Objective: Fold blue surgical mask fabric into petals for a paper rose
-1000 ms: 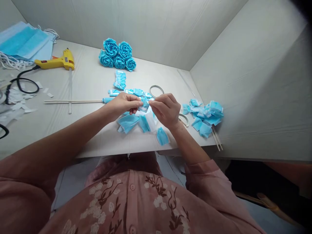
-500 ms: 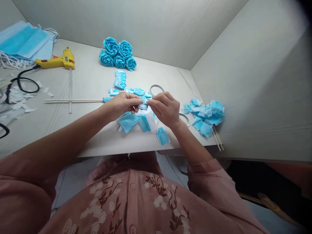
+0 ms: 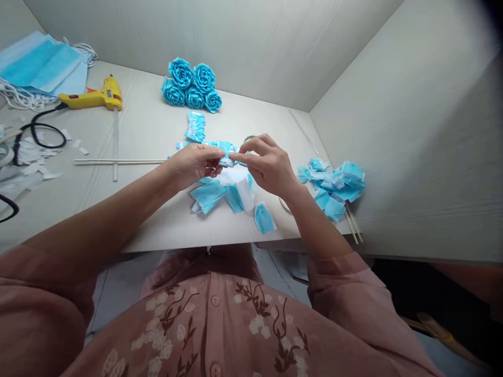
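Note:
My left hand point(image 3: 192, 163) pinches a small folded piece of light-blue mask fabric point(image 3: 227, 160) with a white edge, thumb on top. From the right, my right hand point(image 3: 272, 163) reaches to the same piece; one fingertip rests on it while the other fingers are lifted apart. Behind my hands lie more folded blue pieces, partly hidden, and a pleated blue strip point(image 3: 195, 126). Below them rest loose blue fabric pieces point(image 3: 210, 196) with white backing, and a single blue piece point(image 3: 264, 218) near the table edge.
Several rolled blue fabric roses point(image 3: 195, 96) stand at the back. To the left are a yellow glue gun point(image 3: 94, 98) with a black cord, thin sticks point(image 3: 129, 162), stacked masks point(image 3: 43, 63) and white scraps point(image 3: 37, 152). Blue fabric flowers point(image 3: 334, 183) on sticks lie right.
My right hand's pinch has loosened, its fingers lifting apart, with one fingertip on the blue piece. Both hands have shifted slightly, and the held piece has moved a little up and left.

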The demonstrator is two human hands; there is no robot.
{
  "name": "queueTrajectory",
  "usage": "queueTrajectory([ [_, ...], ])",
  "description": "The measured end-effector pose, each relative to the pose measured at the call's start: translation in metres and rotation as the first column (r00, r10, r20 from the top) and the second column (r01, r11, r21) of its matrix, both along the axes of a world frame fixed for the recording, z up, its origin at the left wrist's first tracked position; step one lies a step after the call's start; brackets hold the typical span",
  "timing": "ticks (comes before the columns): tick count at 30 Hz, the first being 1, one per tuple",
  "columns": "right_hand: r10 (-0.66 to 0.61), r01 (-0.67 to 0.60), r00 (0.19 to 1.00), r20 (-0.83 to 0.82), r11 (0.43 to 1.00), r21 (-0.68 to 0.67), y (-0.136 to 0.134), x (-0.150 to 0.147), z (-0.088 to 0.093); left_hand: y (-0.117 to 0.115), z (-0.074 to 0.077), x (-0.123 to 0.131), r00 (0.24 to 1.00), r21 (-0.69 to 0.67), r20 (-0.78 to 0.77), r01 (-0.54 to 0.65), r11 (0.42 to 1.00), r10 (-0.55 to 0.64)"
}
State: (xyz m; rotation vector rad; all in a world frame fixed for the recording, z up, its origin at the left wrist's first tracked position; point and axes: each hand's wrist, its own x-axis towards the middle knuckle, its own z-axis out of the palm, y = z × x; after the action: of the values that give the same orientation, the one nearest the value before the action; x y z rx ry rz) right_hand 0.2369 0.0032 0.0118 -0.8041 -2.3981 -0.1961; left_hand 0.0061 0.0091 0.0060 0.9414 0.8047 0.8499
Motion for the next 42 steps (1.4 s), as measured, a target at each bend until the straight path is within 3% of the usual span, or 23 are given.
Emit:
queueTrajectory([
  [4,-0.09,0.015,0.956,-0.279,0.965,-0.261,0.005,-0.001,0.0,0.0,0.002,0.0,0.998,0.072,-0.066,-0.009,0.997,0.014],
  [8,-0.108,-0.159,0.917,-0.384,0.785,-0.599,0.012,-0.005,-0.008,-0.003,0.003,-0.001,0.986,0.202,-0.154,-0.033,0.979,0.065],
  [10,-0.092,-0.229,0.911,-0.403,0.701,-0.676,0.016,-0.008,-0.011,-0.004,0.003,-0.001,0.981,0.243,-0.176,-0.037,0.969,0.082],
  [12,-0.076,-0.262,0.906,-0.416,0.671,-0.694,0.02,-0.012,-0.014,-0.004,0.003,-0.001,0.981,0.26,-0.171,-0.039,0.965,0.086],
  [16,-0.08,-0.236,0.905,-0.417,0.722,-0.65,0.029,-0.02,-0.014,-0.003,0.006,0.0,0.993,0.224,-0.068,-0.075,0.972,0.092],
  [20,-0.106,-0.207,0.887,-0.449,0.779,-0.592,0.034,-0.031,-0.016,-0.006,0.008,0.0,0.975,0.318,-0.159,-0.096,0.943,0.153],
  [26,-0.141,-0.226,0.844,-0.518,0.782,-0.581,0.03,-0.034,-0.033,-0.005,0.004,-0.001,0.963,0.347,-0.215,-0.081,0.934,0.163],
  [33,-0.18,-0.26,0.822,-0.54,0.725,-0.638,0.024,-0.03,-0.033,-0.007,0.002,0.001,0.954,0.317,-0.276,-0.024,0.948,0.117],
  [38,-0.153,-0.208,0.849,-0.506,0.784,-0.585,0.023,-0.036,-0.037,-0.009,0.0,0.001,0.936,0.362,-0.33,0.01,0.932,0.118],
  [42,-0.174,-0.17,0.843,-0.51,0.812,-0.558,0.024,-0.036,-0.041,-0.007,0.002,0.0,0.94,0.371,-0.3,-0.042,0.927,0.163],
])
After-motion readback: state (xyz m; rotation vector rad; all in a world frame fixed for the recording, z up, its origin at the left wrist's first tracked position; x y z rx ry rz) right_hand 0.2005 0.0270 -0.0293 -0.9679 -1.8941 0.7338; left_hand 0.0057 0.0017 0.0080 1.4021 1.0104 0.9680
